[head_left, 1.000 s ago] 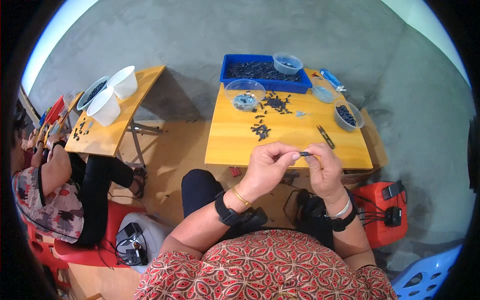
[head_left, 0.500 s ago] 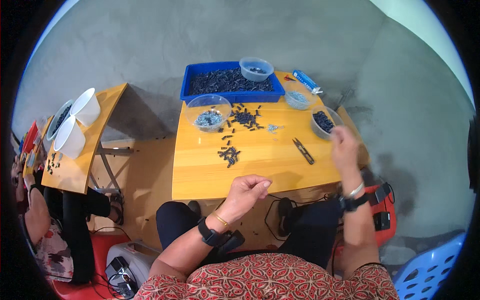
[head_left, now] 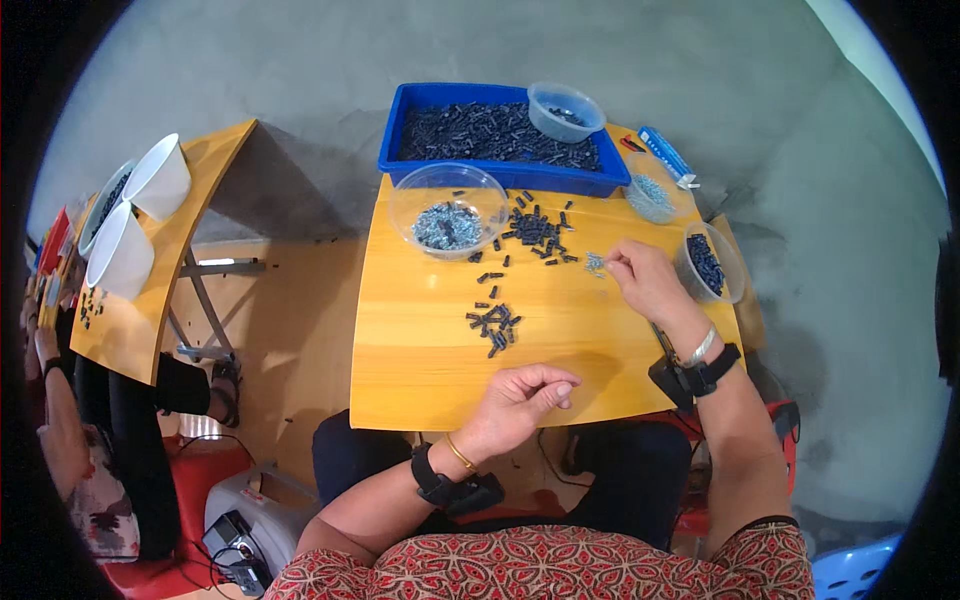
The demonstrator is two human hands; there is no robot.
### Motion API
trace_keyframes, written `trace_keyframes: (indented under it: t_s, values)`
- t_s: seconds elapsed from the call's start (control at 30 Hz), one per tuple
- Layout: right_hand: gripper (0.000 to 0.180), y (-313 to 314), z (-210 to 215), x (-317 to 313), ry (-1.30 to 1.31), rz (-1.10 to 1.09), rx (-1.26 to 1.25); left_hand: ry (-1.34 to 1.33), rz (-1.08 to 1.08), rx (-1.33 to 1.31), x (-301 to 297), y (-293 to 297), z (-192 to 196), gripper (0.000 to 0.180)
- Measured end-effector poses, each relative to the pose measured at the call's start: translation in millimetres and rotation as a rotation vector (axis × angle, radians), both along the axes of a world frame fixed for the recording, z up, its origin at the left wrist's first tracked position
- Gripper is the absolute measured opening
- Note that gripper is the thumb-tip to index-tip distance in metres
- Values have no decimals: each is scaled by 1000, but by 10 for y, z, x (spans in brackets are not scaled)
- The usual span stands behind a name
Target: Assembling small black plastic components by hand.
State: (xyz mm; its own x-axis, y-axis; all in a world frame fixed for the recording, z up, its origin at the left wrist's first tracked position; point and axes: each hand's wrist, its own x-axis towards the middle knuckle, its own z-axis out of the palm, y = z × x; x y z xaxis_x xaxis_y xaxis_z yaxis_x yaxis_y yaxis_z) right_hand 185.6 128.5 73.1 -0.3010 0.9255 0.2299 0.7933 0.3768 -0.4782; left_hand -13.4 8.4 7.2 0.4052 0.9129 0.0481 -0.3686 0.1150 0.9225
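Note:
My left hand [head_left: 518, 405] hovers at the table's near edge, thumb and fingers pressed together; whatever is between them cannot be made out. My right hand [head_left: 650, 285] reaches over the table with its fingertips pinched beside a small pile of silver metal pins [head_left: 594, 264]. Left of that pile lies a heap of short black plastic pieces [head_left: 537, 232], and a second group of black pieces [head_left: 494, 325] sits closer to me. Thread snips [head_left: 661, 338] are mostly hidden under my right wrist.
At the back stands a blue tray [head_left: 510, 172] of black pieces, a clear bowl [head_left: 565, 112] in it. Clear tubs hold metal parts [head_left: 448, 228], pins [head_left: 652, 198] and black pieces [head_left: 706, 265]. A blue box [head_left: 667, 155] lies far right. Another person sits left, by a table [head_left: 130, 345].
My right hand has moved left from the tub of black pieces to the pin pile, now covering the snips. My left hand stays pinched near the table edge. The whole view has shifted slightly.

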Motion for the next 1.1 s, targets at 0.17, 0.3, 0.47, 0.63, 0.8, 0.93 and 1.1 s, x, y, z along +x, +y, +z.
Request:
trace_keyframes:
  t_s: [0.17,0.3,0.47,0.63,0.8,0.93,1.1]
  values:
    - [6,274,-117,-188,-152,93,74,-15,-15,13,-18,-25,14,16]
    - [5,358,-226,-262,-244,146,85,-42,-13,13,-28,-30,2,15]
    - [4,366,-286,-278,-243,142,24,-74,-30,-6,-19,-32,-5,15]
    - [4,263,-276,-356,-219,155,71,-75,-25,8,-6,-32,-30,15]
    - [6,366,-268,-396,-86,178,183,-41,-21,22,-1,-22,-22,15]
    - [13,419,-262,-444,-203,270,213,-49,-27,26,-10,-20,-13,15]
    - [12,457,-326,-440,-272,317,236,-66,-33,24,-11,-24,-23,14]
